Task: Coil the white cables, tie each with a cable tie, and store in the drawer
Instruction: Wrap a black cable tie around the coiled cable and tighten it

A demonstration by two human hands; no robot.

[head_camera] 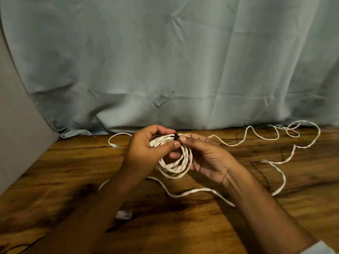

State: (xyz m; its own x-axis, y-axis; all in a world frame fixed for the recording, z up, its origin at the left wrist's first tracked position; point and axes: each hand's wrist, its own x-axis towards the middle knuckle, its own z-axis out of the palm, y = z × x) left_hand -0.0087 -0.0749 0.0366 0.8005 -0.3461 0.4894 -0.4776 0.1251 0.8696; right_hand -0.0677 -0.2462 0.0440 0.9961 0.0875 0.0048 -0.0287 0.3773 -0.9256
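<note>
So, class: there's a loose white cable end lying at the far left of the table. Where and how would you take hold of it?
Pinch the cable just behind its plug, coming down from above. That end lies flat on the wooden table, clear of both hands, and the arc behind the plug leaves room for fingers either side.

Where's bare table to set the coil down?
Free: the table left of the left hand, below the plug end. Also the near right corner. Crowded: right of the right hand, where loose cable snakes, and under the coil.
</note>
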